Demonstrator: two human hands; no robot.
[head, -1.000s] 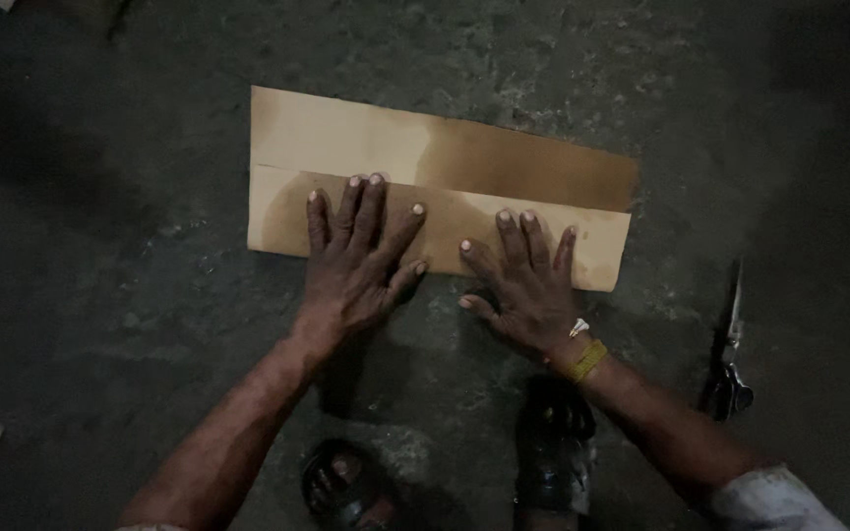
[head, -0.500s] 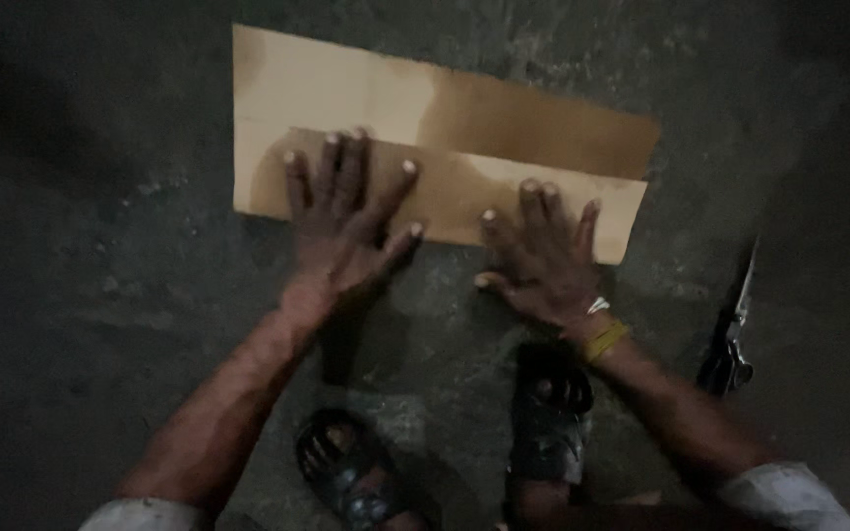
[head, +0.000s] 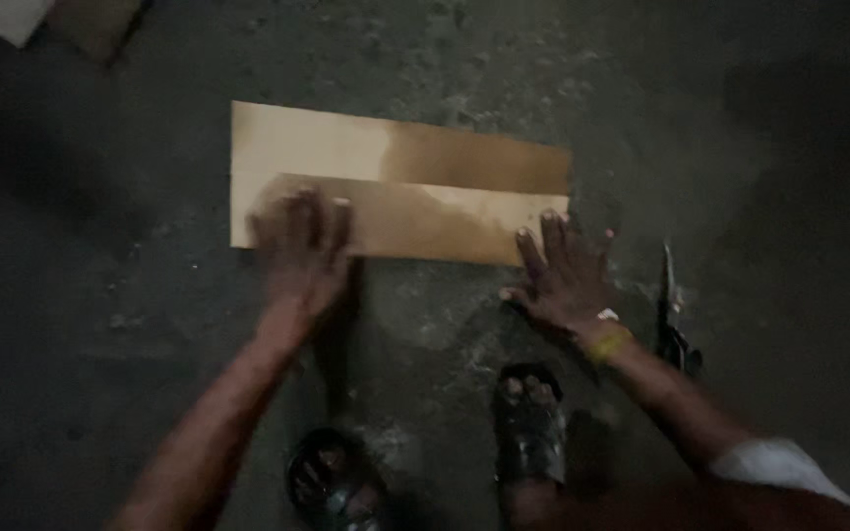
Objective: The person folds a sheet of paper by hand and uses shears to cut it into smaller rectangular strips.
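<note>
Brown cardboard lies under both hands. The left hand (head: 299,254), blurred, rests flat with its fingers together on the near flap of the folded cardboard sheet (head: 395,182), close to that sheet's left end. The right hand (head: 563,275) lies flat with its fingers spread; only the fingertips touch the sheet's near right corner, and the palm sits on the concrete floor (head: 130,324). Neither hand grips anything.

Half a second ago the two hands sat close together near the middle of the sheet; now they are well apart, the left one nearer the left end and the right one at the right end.

The sheet lies flat on the floor just ahead of the person, its long axis running left to right and tilted slightly, the right end a little nearer. A fold line runs along its length, and the near flap lies over the far part.

A yellow band (head: 610,343) circles the right wrist. Near that wrist, to its right, a pair of scissors (head: 673,320) lies on the floor, blades pointing away. Two dark sandals (head: 528,425) show below the hands. A pale flat piece (head: 7,15) and a brown cardboard piece (head: 95,22) lie at the far left corner.
</note>
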